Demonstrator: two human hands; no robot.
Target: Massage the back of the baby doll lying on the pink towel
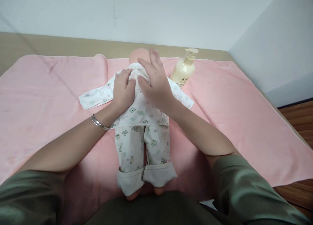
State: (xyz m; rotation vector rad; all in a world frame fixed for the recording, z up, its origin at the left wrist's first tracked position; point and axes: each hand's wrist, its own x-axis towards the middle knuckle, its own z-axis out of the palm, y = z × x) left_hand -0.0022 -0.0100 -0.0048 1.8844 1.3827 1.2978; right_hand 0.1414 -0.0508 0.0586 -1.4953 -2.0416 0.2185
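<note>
A baby doll [139, 54] lies stretched out with its head away from me and its feet near my body. It wears a white long-sleeved top [138, 115] printed with small green animals and matching trousers [157, 145] with turned-up cuffs. My left hand [124, 89] rests flat on the top near the doll's shoulder, fingers extended. Over the other shoulder is my right hand [157, 83], its fingers spread and partly lifted; whether its palm touches the cloth I cannot tell. Both hands hold nothing. The doll's face is not visible.
A pink blanket [227, 120] covers most of the wooden surface [73, 45] under the doll. Beyond the right hand stands a pale yellow pump bottle [184, 70]. A white wall [151, 16] closes off the back, and another wall [276, 45] the right side.
</note>
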